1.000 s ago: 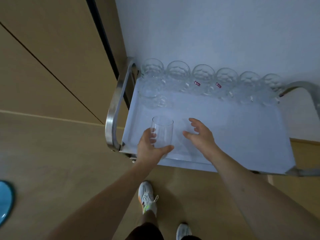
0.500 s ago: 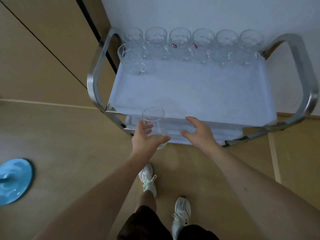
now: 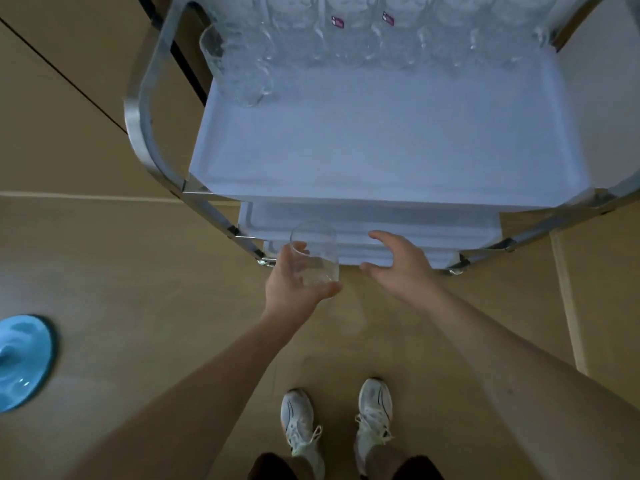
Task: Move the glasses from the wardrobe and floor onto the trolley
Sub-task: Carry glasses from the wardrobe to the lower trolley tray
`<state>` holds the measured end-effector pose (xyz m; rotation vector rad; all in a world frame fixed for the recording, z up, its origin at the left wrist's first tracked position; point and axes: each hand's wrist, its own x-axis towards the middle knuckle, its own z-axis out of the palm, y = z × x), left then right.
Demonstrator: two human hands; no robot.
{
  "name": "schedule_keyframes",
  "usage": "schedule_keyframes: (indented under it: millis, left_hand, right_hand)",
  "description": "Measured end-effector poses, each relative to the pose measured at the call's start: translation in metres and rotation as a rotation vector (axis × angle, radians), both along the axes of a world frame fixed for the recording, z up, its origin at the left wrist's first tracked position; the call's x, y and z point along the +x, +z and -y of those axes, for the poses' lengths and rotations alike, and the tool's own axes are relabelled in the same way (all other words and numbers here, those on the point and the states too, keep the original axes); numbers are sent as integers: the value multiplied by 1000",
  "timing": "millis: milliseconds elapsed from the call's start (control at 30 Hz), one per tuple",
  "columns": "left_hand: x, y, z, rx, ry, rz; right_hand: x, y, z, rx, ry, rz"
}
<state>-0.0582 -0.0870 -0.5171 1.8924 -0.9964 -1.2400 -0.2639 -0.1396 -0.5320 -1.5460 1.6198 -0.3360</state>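
Glass, clear plain tumbler, upright with open mouth up and long axis near vertical, held low before the trolley lower shelves, left hand fingers curled around its base, right hand beside it, fingers loosely spread, holding nothing, more glasses lined along top shelf's far edge.

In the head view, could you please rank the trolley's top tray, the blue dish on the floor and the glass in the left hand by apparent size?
1. Top tray, by far the largest.
2. Blue dish, partly cut off by the frame edge.
3. Glass, though it sits nearer the camera, so its true size against the dish is unsure.
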Motion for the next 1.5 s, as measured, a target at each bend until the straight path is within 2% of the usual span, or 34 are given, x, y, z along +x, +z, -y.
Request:
schedule_keyframes:
  millis: [267,533,733,933,1267,1500]
  left_hand:
    - [5,-119,28,-77,-8,-2]
    - [23,-182,79,-268,21,25]
    - [32,-208,116,-446,6,20]
    - [28,-231,139,-527,-25,55]
    - [-15,-229,161,-501,-123,78]
    - [-81,-231,170,-497,-241,28]
  right_hand:
    - [16,-113,27,-60,22,-49]
    - [34,-179,74,-236,24,-57]
    - [37,-210,114,-427,6,-67]
    - [31,-239,116,-531,-61,-38]
    - [16,-241,104,-530,-64,100]
    - [-25,-241,98,-543,-192,233]
